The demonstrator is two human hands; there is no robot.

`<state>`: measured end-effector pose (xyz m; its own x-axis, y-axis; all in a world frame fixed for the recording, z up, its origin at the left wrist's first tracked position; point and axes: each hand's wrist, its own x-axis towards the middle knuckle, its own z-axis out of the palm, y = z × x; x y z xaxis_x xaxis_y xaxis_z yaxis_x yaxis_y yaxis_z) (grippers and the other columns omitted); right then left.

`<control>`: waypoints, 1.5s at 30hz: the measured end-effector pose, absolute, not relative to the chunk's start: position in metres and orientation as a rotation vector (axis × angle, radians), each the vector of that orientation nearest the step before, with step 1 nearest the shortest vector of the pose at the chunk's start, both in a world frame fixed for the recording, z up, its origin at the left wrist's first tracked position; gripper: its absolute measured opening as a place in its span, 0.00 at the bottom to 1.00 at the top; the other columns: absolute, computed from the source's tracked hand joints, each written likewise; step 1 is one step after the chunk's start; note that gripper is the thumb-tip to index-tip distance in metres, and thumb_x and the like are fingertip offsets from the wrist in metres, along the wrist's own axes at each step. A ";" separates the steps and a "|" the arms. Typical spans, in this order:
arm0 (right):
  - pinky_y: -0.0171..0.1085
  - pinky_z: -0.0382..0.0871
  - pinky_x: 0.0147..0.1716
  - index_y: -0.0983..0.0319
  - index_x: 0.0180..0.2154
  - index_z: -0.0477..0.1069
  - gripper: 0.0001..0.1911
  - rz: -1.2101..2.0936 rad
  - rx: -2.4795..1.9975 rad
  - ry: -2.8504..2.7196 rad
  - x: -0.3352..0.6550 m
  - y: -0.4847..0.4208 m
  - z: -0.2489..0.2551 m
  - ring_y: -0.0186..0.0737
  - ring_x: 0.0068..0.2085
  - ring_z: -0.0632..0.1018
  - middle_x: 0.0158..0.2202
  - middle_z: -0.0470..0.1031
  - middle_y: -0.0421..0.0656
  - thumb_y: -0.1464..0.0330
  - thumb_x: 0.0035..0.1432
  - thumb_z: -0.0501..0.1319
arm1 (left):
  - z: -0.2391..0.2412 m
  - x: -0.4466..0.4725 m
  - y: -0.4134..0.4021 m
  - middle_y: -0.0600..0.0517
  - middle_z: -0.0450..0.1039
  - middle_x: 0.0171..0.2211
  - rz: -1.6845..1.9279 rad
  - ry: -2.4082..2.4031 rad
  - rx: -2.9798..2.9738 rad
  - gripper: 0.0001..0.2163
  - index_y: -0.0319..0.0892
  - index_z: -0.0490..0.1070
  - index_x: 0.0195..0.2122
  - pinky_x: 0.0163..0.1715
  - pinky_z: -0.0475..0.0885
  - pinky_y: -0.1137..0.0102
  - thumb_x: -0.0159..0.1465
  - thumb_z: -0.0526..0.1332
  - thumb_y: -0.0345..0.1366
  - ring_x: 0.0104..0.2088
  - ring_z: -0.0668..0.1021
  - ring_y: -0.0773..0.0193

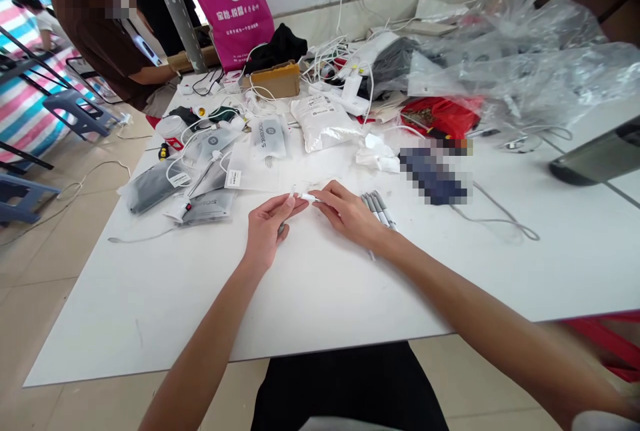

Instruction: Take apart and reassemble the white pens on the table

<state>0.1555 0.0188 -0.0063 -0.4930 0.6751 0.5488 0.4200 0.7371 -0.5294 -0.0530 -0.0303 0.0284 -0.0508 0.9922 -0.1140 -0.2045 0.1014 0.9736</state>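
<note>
Over the middle of the white table (320, 298), my two hands meet at the fingertips. A small white tube-like piece (307, 198) is between them, pinched by my right hand (347, 214) from the right. My left hand (267, 228) is closed, with its thumb and forefinger at the left end of that piece. A short pale tip (293, 189) sticks up above the left fingers, and a bit of a grey object (281, 228) shows under the palm. Several grey-and-white pens (379, 210) lie side by side just right of my right hand, partly hidden by it.
Bagged grey pouches (207, 208) and cables lie at the left. Behind are a white filled bag (325, 123), a cardboard box (273, 80) and clear plastic bags (525, 78). A dark blurred-out object (434, 174) lies at the right. Another person (110, 38) is at the far left.
</note>
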 end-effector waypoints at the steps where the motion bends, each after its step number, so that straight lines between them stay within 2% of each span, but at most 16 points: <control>1: 0.40 0.75 0.40 0.56 0.59 0.71 0.15 0.420 -0.821 -2.150 0.156 0.019 -0.007 0.41 0.40 0.77 0.45 0.72 0.47 0.64 0.78 0.53 | 0.028 -0.054 -0.030 0.37 0.85 0.47 1.264 1.172 0.975 0.18 0.40 0.82 0.47 0.16 0.50 0.75 0.63 0.74 0.48 0.55 0.84 0.40; 3: 0.41 0.74 0.40 0.56 0.60 0.71 0.15 0.412 -0.831 -2.135 0.156 0.020 -0.007 0.41 0.40 0.78 0.46 0.73 0.47 0.65 0.77 0.53 | 0.028 -0.056 -0.028 0.38 0.85 0.45 1.265 1.228 1.040 0.18 0.40 0.83 0.47 0.16 0.52 0.75 0.63 0.74 0.47 0.53 0.85 0.42; 5: 0.42 0.74 0.42 0.56 0.60 0.71 0.15 0.363 -0.847 -2.128 0.156 0.023 -0.007 0.43 0.43 0.79 0.47 0.76 0.48 0.67 0.77 0.53 | 0.028 -0.058 -0.027 0.40 0.86 0.44 1.275 1.294 1.125 0.17 0.41 0.84 0.47 0.19 0.62 0.74 0.63 0.74 0.46 0.50 0.86 0.45; 7: 0.45 0.74 0.45 0.56 0.59 0.72 0.15 0.279 -0.869 -2.115 0.157 0.025 -0.006 0.46 0.47 0.79 0.48 0.78 0.49 0.69 0.77 0.53 | 0.027 -0.060 -0.025 0.43 0.86 0.44 1.283 1.357 1.209 0.15 0.42 0.85 0.46 0.33 0.76 0.70 0.63 0.74 0.45 0.49 0.87 0.49; 8: 0.47 0.73 0.46 0.56 0.59 0.72 0.15 0.242 -0.879 -2.105 0.158 0.026 -0.006 0.47 0.47 0.79 0.48 0.79 0.49 0.69 0.77 0.53 | 0.027 -0.061 -0.025 0.44 0.86 0.44 1.278 1.386 1.240 0.14 0.43 0.85 0.45 0.42 0.79 0.66 0.64 0.74 0.45 0.49 0.87 0.50; 9: 0.47 0.73 0.46 0.56 0.59 0.72 0.16 0.217 -0.886 -2.094 0.158 0.026 -0.006 0.47 0.47 0.79 0.47 0.79 0.49 0.70 0.76 0.53 | 0.027 -0.061 -0.025 0.45 0.87 0.44 1.269 1.413 1.261 0.13 0.43 0.85 0.45 0.49 0.79 0.63 0.64 0.73 0.45 0.49 0.86 0.51; 11: 0.47 0.72 0.44 0.55 0.59 0.73 0.16 0.215 -0.891 -2.087 0.159 0.027 -0.006 0.47 0.45 0.78 0.47 0.80 0.48 0.70 0.76 0.54 | 0.027 -0.062 -0.025 0.47 0.87 0.44 1.239 1.466 1.283 0.13 0.45 0.86 0.44 0.54 0.78 0.60 0.64 0.73 0.47 0.50 0.86 0.51; 19: 0.46 0.73 0.45 0.54 0.59 0.73 0.17 0.235 -0.880 -2.077 0.160 0.025 -0.009 0.46 0.45 0.78 0.47 0.79 0.48 0.72 0.75 0.55 | 0.027 -0.064 -0.026 0.50 0.86 0.45 1.165 1.567 1.357 0.13 0.49 0.87 0.44 0.45 0.80 0.64 0.65 0.71 0.49 0.49 0.86 0.51; 25: 0.45 0.72 0.44 0.54 0.59 0.74 0.17 0.189 -0.889 -2.103 0.160 0.027 -0.011 0.45 0.45 0.79 0.46 0.80 0.47 0.72 0.74 0.56 | 0.025 -0.069 -0.025 0.51 0.86 0.45 1.148 1.555 1.438 0.12 0.49 0.87 0.45 0.45 0.80 0.65 0.67 0.69 0.48 0.45 0.86 0.54; 30: 0.45 0.72 0.44 0.55 0.59 0.75 0.17 0.107 -0.824 -2.190 0.159 0.027 -0.015 0.45 0.45 0.79 0.46 0.80 0.48 0.72 0.74 0.55 | 0.020 -0.068 -0.028 0.51 0.86 0.46 1.146 1.431 1.590 0.11 0.49 0.86 0.47 0.48 0.79 0.65 0.69 0.68 0.46 0.46 0.86 0.55; 32: 0.45 0.73 0.44 0.54 0.59 0.75 0.18 0.125 -0.782 -2.237 0.159 0.027 -0.017 0.45 0.45 0.79 0.46 0.79 0.49 0.71 0.75 0.54 | 0.019 -0.067 -0.030 0.50 0.86 0.44 1.133 1.388 1.633 0.12 0.49 0.85 0.49 0.46 0.79 0.64 0.69 0.67 0.46 0.43 0.86 0.55; 36: 0.45 0.75 0.44 0.52 0.62 0.73 0.19 0.214 -0.738 -2.281 0.159 0.025 -0.015 0.45 0.44 0.78 0.47 0.77 0.49 0.69 0.76 0.53 | 0.019 -0.067 -0.033 0.52 0.83 0.30 1.076 1.347 1.715 0.15 0.49 0.84 0.52 0.36 0.76 0.66 0.70 0.66 0.48 0.30 0.82 0.59; 38: 0.45 0.76 0.43 0.52 0.64 0.72 0.20 0.250 -0.693 -2.295 0.158 0.024 -0.012 0.45 0.44 0.78 0.47 0.75 0.49 0.67 0.76 0.52 | 0.019 -0.067 -0.033 0.53 0.82 0.30 1.059 1.325 1.794 0.15 0.51 0.83 0.53 0.34 0.73 0.67 0.71 0.64 0.48 0.28 0.79 0.61; 42: 0.44 0.77 0.43 0.54 0.70 0.63 0.24 0.268 -0.631 -2.283 0.157 0.019 -0.007 0.44 0.44 0.77 0.49 0.72 0.51 0.67 0.77 0.52 | 0.018 -0.068 -0.032 0.49 0.83 0.39 1.000 1.336 1.917 0.17 0.50 0.76 0.60 0.40 0.72 0.67 0.74 0.60 0.47 0.35 0.79 0.60; 45: 0.45 0.77 0.45 0.56 0.74 0.56 0.28 0.230 -0.623 -2.322 0.159 0.019 -0.004 0.44 0.45 0.76 0.51 0.70 0.53 0.68 0.77 0.51 | 0.016 -0.070 -0.032 0.46 0.78 0.43 0.919 1.408 1.996 0.18 0.48 0.73 0.63 0.45 0.72 0.64 0.76 0.56 0.47 0.40 0.80 0.57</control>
